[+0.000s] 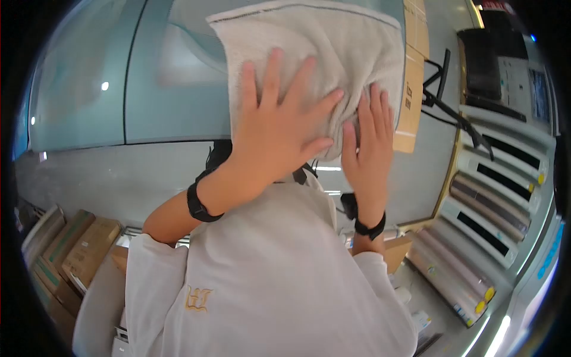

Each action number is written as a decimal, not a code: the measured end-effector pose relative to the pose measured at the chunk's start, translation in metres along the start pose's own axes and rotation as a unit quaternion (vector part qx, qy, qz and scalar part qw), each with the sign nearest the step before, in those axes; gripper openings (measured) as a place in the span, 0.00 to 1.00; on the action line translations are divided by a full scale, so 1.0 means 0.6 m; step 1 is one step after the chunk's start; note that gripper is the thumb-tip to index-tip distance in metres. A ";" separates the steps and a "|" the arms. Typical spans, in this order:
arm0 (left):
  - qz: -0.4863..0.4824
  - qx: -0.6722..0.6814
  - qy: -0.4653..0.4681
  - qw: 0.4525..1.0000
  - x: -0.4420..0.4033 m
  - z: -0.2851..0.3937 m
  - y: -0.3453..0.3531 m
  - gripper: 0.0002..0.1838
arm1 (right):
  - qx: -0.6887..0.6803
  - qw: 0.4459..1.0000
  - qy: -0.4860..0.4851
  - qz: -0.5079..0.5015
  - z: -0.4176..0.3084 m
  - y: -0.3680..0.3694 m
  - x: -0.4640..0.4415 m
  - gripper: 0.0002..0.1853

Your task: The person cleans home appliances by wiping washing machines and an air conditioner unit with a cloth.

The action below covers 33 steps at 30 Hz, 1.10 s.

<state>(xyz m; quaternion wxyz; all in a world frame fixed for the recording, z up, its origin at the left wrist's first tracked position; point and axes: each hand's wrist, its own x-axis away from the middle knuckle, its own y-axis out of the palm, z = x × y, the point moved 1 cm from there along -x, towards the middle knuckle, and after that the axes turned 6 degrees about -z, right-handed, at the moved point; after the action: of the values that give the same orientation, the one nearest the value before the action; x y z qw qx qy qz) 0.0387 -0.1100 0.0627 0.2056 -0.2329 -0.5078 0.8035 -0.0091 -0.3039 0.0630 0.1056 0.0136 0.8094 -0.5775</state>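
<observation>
A pale beige towel [324, 38] with a dark stitched edge lies on a bluish, glossy tabletop [178, 113]. My left hand [270, 128] rests on the towel with its fingers spread and holds nothing. To its right, my right hand [370, 143] lies on the towel too, its fingers stretched out and closer together, the thumb apart. Between the hands the cloth is bunched into folds. Each wrist wears a black band. The surface beneath the towel is hidden.
A flattened cardboard piece [410, 101] runs along the table's right side, beside a black stand [458, 110]. Long white appliances [479, 229] line the right. Cardboard boxes [89, 250] are stacked at lower left. A dark seam [126, 89] crosses the tabletop.
</observation>
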 end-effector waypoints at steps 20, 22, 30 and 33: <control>0.090 -0.006 -0.122 0.988 0.140 -0.100 -0.043 0.21 | -0.088 0.968 -0.221 -0.079 -0.189 0.088 -0.077 0.31; 0.107 -0.035 -0.137 0.984 0.165 -0.121 -0.036 0.22 | -0.088 0.960 -0.248 -0.095 -0.202 0.089 -0.082 0.33; 0.184 -0.122 -0.225 0.949 0.232 -0.218 -0.093 0.26 | -0.060 0.895 -0.320 -0.304 -0.216 0.032 -0.127 0.35; 0.193 -0.127 -0.248 0.941 0.263 -0.247 -0.115 0.26 | -0.057 0.855 -0.347 -0.382 -0.209 0.012 -0.158 0.35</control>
<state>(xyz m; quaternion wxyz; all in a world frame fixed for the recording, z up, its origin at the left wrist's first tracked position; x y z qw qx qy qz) 0.0043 0.1134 0.0436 -0.1166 -0.1439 -0.5857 0.7891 0.0649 -0.1744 0.1128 0.1509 -0.5038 0.6933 -0.4927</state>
